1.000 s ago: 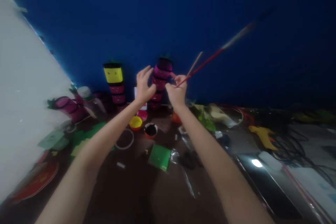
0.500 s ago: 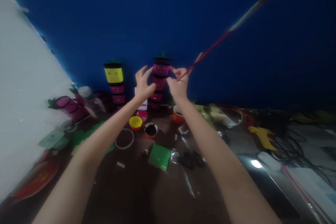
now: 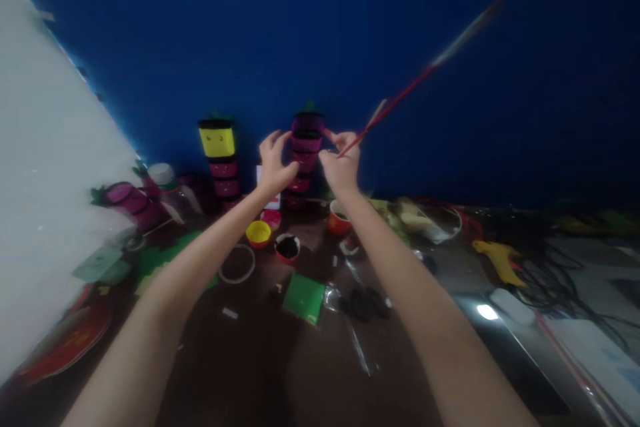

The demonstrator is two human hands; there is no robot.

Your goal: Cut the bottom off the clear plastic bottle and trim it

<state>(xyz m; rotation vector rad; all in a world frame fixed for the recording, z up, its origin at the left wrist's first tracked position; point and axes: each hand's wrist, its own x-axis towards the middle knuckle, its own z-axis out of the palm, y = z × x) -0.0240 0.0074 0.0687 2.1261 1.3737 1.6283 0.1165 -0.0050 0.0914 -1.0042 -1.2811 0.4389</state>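
Observation:
A purple segmented column (image 3: 306, 161) with dark bands and a green leafy top stands upright against the blue backdrop. My left hand (image 3: 274, 163) curves round its left side, fingers spread, fingertips against the top section. On the other side my right hand (image 3: 341, 163) pinches a red-handled paintbrush (image 3: 407, 90), which slants up to the right; its index fingertip touches the top section too. To the left stands a similar column with a yellow face block (image 3: 217, 141). Small paint cups, one yellow (image 3: 259, 233) and one black (image 3: 287, 249), sit below my hands.
A green square packet (image 3: 304, 298) and black-handled scissors (image 3: 367, 305) lie mid-table. Purple pieces (image 3: 133, 203) and a capped bottle (image 3: 163, 175) are at left. A yellow glue gun (image 3: 500, 260), tangled cables (image 3: 555, 273) and a dark tablet-like panel (image 3: 505, 353) occupy the right.
The column's top section has turned or tilted between my fingertips, so its small face no longer shows. Both hands stay almost in place; the brush's far end has dipped slightly.

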